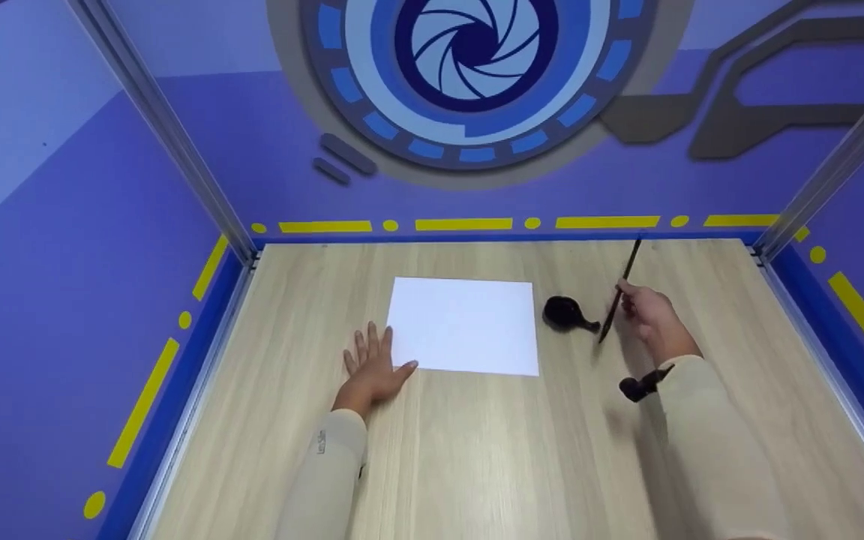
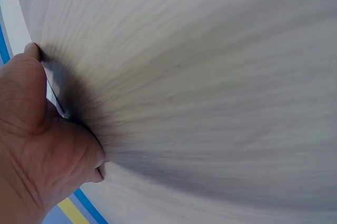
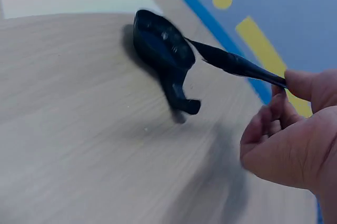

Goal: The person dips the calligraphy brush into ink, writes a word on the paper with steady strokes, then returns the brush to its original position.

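Note:
A white sheet of paper [image 1: 462, 326] lies on the wooden table. My left hand [image 1: 373, 373] rests spread at its lower left corner, thumb along the bottom edge and fingers by the left edge. In the left wrist view the same hand [image 2: 50, 150] lies low against the wood. Above the table, my right hand [image 1: 653, 319] pinches a black writing brush [image 1: 609, 318] between thumb and fingers, bristles pointing down. Right of the paper sits a shallow black dish with a handle [image 1: 563, 312]. In the right wrist view, the brush's bristles [image 3: 210, 54] overlap the dish's rim [image 3: 138, 32].
Blue and purple panels with yellow marks stand behind the table [image 1: 477, 457] and on both sides. Metal posts [image 1: 177, 142] rise at the back corners. A small black device [image 1: 640, 385] is strapped at my right wrist.

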A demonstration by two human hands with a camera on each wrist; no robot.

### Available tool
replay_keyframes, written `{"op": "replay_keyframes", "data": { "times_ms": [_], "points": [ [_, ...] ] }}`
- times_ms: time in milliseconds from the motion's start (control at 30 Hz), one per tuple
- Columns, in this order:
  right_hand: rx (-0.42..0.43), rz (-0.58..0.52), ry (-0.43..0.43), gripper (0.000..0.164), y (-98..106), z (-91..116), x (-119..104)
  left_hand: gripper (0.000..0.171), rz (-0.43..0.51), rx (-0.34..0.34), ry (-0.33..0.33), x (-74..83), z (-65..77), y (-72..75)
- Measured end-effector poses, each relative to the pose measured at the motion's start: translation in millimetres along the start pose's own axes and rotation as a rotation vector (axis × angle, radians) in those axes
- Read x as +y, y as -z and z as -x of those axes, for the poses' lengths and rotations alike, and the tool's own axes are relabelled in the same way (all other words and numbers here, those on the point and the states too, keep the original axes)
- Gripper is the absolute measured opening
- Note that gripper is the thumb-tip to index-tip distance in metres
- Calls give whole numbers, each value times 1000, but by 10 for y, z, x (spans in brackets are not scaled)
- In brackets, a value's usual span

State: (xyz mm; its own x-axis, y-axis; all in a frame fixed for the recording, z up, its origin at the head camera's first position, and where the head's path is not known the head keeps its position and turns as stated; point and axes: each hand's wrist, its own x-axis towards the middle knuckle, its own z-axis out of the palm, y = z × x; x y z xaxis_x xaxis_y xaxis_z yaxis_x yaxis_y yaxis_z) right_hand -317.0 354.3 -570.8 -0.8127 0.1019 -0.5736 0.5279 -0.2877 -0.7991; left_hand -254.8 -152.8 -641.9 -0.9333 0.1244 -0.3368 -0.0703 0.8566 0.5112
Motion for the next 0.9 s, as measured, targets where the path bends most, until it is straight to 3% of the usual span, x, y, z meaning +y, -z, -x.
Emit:
{"op": "replay_keyframes", "data": {
  "times_ms": [333, 667, 900],
  "points": [
    [54, 44, 216, 20, -151, 337, 96, 92, -6, 5, -10, 22, 47, 29],
    [239, 26, 435, 20, -179, 224, 322, 96, 11, -42, -1, 6, -17, 3],
    [301, 30, 488, 20, -243, 225, 433, 101, 12, -44, -1, -76, -79, -23]
  ]
}}
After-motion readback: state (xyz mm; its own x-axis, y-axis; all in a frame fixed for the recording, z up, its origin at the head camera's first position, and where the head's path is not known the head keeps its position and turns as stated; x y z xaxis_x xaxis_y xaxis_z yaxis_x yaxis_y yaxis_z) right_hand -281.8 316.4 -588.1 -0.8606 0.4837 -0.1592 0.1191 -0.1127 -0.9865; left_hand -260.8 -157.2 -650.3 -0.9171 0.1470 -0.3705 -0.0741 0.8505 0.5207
